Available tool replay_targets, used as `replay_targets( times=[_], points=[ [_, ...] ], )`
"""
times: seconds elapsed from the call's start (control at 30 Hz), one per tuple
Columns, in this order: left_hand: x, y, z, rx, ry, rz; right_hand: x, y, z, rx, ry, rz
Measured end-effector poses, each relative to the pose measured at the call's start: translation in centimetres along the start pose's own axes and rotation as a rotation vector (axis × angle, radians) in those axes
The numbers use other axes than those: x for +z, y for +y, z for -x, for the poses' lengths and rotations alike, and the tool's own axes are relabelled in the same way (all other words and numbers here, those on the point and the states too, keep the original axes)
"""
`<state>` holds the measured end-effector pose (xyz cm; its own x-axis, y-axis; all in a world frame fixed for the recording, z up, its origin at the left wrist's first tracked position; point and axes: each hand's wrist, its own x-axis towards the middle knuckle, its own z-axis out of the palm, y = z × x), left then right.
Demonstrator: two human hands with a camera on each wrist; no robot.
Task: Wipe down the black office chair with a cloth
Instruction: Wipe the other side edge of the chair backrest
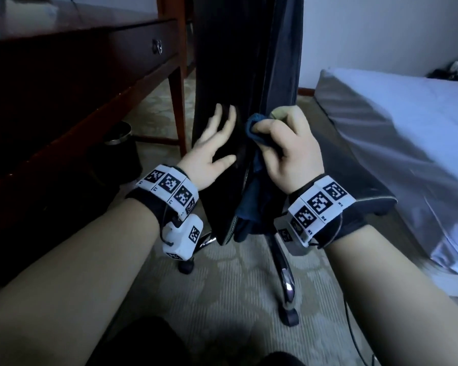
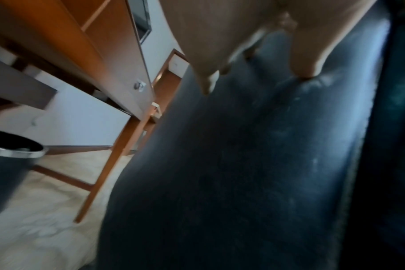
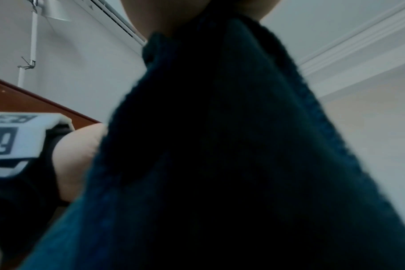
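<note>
The black office chair (image 1: 222, 62) stands seen edge-on ahead of me, its tall back rising out of the top of the head view. My left hand (image 1: 214, 143) lies flat with spread fingers against the chair's left face (image 2: 243, 164). My right hand (image 1: 283, 143) grips a dark blue cloth (image 1: 254, 125) bunched against the chair's right edge; the rest of the cloth (image 3: 220, 146) hangs down below the hand and fills the right wrist view. The chair's chrome base legs (image 1: 286, 276) with casters spread over the carpet below.
A dark wooden desk (image 1: 64, 88) with a drawer stands to the left, and a black waste bin (image 1: 117, 146) sits under it. A bed with a white sheet (image 1: 407, 141) lies close on the right. Patterned carpet (image 1: 222, 299) covers the floor.
</note>
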<state>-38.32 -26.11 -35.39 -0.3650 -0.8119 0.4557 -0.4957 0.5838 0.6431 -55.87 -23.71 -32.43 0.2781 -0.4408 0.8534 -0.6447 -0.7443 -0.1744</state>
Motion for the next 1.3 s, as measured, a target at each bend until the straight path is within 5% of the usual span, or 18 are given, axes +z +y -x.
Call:
replay_targets(
  times=[0.37,0.73,0.87,0.97,1.17,1.3],
  points=[
    [0.2,-2.0,-0.8,0.183,-0.037,0.043,0.2,0.9,-0.1,-0.057,-0.007,0.000],
    [4.7,-3.4,1.1,0.184,0.188,0.050,1.4,1.5,1.6,-0.126,0.129,-0.059],
    [5.9,-3.2,2.3,0.093,0.198,0.131,3.3,1.7,6.3,-0.081,-0.005,-0.074],
    [5.6,-2.5,2.4,0.048,0.160,0.144,3.0,1.7,7.1,-0.056,-0.060,-0.094],
    [5.5,-2.6,2.4,0.103,0.088,0.057,0.8,1.8,3.6,-0.081,0.169,-0.076],
    [6.5,-3.1,2.8,0.159,0.065,0.029,3.1,2.9,9.2,-0.076,0.067,-0.031]
  ],
)
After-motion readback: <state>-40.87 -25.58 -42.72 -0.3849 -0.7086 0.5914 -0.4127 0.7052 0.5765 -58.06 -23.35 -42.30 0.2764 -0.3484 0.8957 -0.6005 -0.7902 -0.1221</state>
